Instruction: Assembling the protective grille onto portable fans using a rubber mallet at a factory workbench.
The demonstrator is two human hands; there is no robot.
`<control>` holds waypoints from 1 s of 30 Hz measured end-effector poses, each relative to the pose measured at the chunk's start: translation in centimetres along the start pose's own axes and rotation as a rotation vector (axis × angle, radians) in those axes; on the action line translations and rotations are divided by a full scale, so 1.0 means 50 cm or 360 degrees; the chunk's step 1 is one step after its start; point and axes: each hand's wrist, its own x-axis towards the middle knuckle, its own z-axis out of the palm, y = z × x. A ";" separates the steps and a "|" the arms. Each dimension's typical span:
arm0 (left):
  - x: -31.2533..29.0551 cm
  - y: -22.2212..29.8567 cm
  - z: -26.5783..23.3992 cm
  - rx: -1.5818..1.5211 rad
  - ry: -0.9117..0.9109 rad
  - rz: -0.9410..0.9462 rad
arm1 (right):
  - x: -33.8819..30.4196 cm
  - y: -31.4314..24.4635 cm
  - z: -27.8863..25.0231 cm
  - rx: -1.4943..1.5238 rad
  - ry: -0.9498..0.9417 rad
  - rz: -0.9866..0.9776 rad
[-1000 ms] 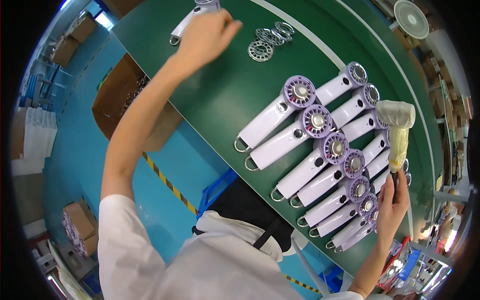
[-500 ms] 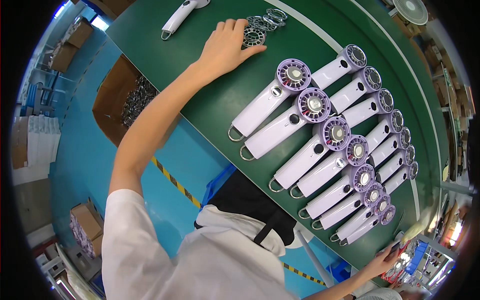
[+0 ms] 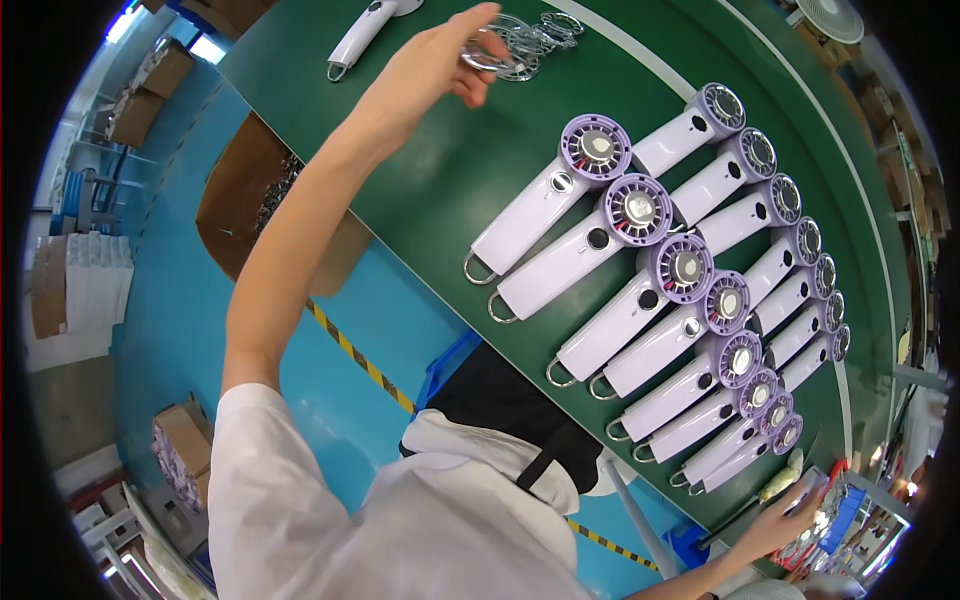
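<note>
My left hand (image 3: pixel 452 58) is at the far side of the green table, its fingers closed on a chrome ring grille (image 3: pixel 484 64). More chrome grilles (image 3: pixel 556 30) lie in a loose cluster just beyond and beside it. At the lower right my right hand (image 3: pixel 785 522) is closed round a small pale lilac thing (image 3: pixel 814 486) that I cannot make out. Between the hands, white-lilac handheld fans (image 3: pixel 545 215) lie in two slanting rows. The near row has bare round heads with hubs showing; fans of the far row (image 3: pixel 695 140) carry chrome grilles.
Another handheld fan (image 3: pixel 360 38) lies alone at the far left of the green table (image 3: pixel 420 220). Below the table's edge a cardboard box (image 3: pixel 225 205) holds many shiny metal parts. A yellowish object (image 3: pixel 782 478) lies near my right hand, with a blue bin (image 3: pixel 842 515) beyond.
My left hand has turned and lifted from the cluster, bringing a chrome ring grille with it. My right hand has shifted slightly up and right; its lilac thing shows more.
</note>
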 end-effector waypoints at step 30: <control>-0.145 0.003 0.107 -0.0102 -0.0237 -0.0249 | 0.163 -0.782 0.038 0.1917 -0.0923 -0.0825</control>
